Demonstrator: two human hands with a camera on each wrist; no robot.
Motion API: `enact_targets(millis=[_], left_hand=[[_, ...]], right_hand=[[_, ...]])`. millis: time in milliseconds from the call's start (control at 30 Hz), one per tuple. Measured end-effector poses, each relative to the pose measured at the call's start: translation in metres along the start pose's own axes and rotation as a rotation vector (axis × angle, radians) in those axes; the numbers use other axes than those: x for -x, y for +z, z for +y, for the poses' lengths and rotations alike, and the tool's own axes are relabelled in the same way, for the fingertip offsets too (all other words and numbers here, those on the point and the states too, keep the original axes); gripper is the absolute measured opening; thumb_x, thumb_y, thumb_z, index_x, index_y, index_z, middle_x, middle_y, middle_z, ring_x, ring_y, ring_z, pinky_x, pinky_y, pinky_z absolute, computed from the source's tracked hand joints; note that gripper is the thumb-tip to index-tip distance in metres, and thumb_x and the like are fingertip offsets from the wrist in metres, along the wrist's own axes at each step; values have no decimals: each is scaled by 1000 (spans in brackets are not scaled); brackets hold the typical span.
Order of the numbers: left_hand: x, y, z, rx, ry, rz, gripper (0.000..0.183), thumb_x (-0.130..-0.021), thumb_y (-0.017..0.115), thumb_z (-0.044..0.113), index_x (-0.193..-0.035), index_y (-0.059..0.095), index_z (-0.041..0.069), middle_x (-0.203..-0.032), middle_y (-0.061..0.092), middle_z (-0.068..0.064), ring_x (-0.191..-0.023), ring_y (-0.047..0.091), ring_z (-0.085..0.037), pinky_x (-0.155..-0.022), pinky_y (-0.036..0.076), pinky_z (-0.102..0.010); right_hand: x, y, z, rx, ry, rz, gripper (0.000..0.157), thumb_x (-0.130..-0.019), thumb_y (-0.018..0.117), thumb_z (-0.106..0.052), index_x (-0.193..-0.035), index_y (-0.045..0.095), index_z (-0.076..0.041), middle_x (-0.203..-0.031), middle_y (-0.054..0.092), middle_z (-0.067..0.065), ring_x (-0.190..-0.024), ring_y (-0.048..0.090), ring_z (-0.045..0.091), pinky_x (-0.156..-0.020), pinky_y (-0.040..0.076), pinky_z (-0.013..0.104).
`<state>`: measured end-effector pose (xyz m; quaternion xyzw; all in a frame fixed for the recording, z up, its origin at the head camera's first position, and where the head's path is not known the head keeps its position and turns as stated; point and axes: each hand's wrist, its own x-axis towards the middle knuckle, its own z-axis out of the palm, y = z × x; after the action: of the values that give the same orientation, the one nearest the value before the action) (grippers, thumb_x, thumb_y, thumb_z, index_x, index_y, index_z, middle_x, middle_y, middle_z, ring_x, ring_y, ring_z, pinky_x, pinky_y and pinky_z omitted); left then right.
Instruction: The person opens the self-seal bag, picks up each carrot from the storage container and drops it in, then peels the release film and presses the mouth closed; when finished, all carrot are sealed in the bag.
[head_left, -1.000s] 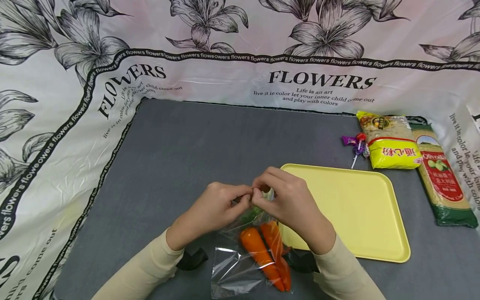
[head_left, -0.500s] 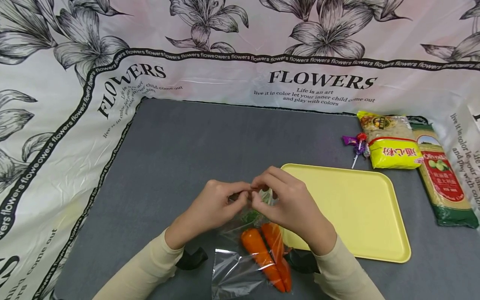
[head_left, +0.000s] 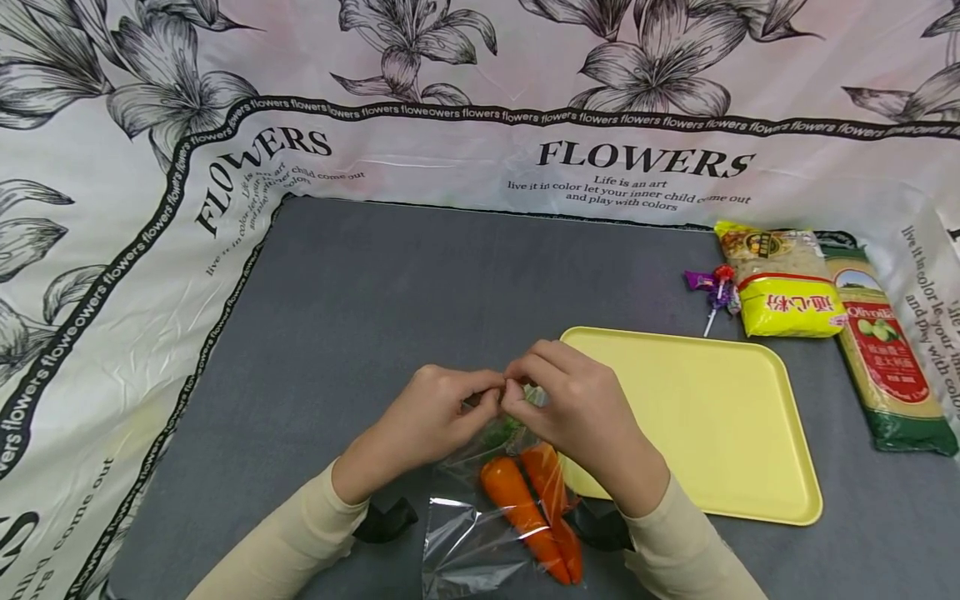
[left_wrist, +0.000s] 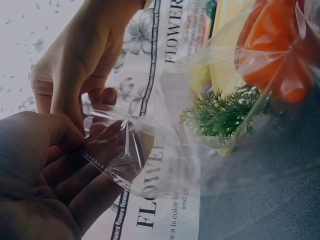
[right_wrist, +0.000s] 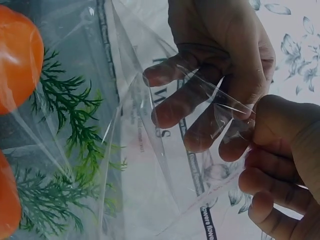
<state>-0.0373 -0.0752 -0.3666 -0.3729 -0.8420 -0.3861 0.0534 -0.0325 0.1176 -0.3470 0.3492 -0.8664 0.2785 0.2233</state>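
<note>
A clear plastic bag [head_left: 465,546] holds two orange carrots [head_left: 517,500] with feathery green leaves [left_wrist: 225,112]. My left hand [head_left: 431,412] pinches the bag's edge between thumb and fingers, its other fingers extended beneath the film in the left wrist view. Right beside it, my right hand [head_left: 585,417] pinches the same edge, fingertips meeting those of the left. Thin film [right_wrist: 232,120] stretches between both hands in the right wrist view. The carrots lie below the hands, slanting toward the front of the table; the right hand partly covers the leaves in the head view.
A yellow tray [head_left: 697,425] lies right of the bag, partly behind my right forearm. Past it are a yellow pasta bag [head_left: 787,287], a long red-and-green pasta packet [head_left: 888,354] and purple-wrapped candies with a lollipop [head_left: 716,292]. A flower-printed cloth [head_left: 450,158] borders the grey surface [head_left: 360,283].
My fingertips stood slightly apart half a second ago and meet now at the bag's edge. The right hand has dipped a little; the carrots and bag stay nearly still.
</note>
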Motion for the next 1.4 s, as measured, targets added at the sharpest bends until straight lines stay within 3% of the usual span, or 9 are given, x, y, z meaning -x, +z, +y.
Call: enact_targets(millis=[367,633,700,833,933,1067,1267,1400], left_hand=[[1,0,-1,47,-8,-19,22,-95,52,10,-107,70,11,-74,67,8,-39,26,7,-38,26,-13],[0,1,-2,41,-3,-6,23,-94,52,9,-108,70,11,-61,57,10,-38,25,7,-38,27,-13],[0,2,-2,55,-10,-16,23,-95,51,9,-108,70,12,-64,60,8,-38,30,6,-38,29,-13],[1,1,-3,153,-66,-44,25,-96,49,8,-108,70,11,-81,70,3,-51,56,5,-42,39,-12],[1,-1,-3,223,-105,-42,25,-97,47,8,-109,70,12,-88,72,1,-65,65,0,-48,46,-13],[0,-1,-5,249,-105,-28,25,-97,48,9,-110,69,11,-88,72,1,-62,65,-1,-51,49,-14],[0,-2,-6,150,-73,-7,23,-96,50,10,-107,70,10,-80,70,4,-47,47,8,-42,39,-13],[0,-2,-6,141,-65,0,22,-96,50,11,-105,70,10,-74,67,6,-43,41,8,-40,36,-14]], right_hand=[[3,2,8,-167,106,47,6,-78,62,-11,-75,66,-15,-72,57,-8,-62,53,6,-52,44,18],[7,3,13,-244,164,78,7,-78,64,-10,-74,66,-16,-70,57,-10,-59,53,6,-52,46,16],[8,2,15,-233,168,85,7,-78,63,-10,-74,66,-16,-69,57,-10,-58,53,5,-51,46,17],[9,-2,22,-213,178,152,9,-76,61,-9,-74,66,-16,-69,58,-10,-57,52,4,-51,48,19],[10,-6,26,-248,155,205,11,-74,62,-6,-77,68,-15,-73,61,-9,-57,52,4,-51,48,19],[11,-3,23,-306,63,157,11,-76,64,-8,-86,69,-11,-80,63,-4,-64,54,7,-52,48,19],[10,4,12,-253,4,78,15,-78,69,-17,-91,65,-10,-86,61,-2,-73,55,12,-56,44,19],[10,4,10,-197,-13,58,17,-79,69,-20,-93,64,-10,-89,63,-3,-75,57,12,-58,46,19]])
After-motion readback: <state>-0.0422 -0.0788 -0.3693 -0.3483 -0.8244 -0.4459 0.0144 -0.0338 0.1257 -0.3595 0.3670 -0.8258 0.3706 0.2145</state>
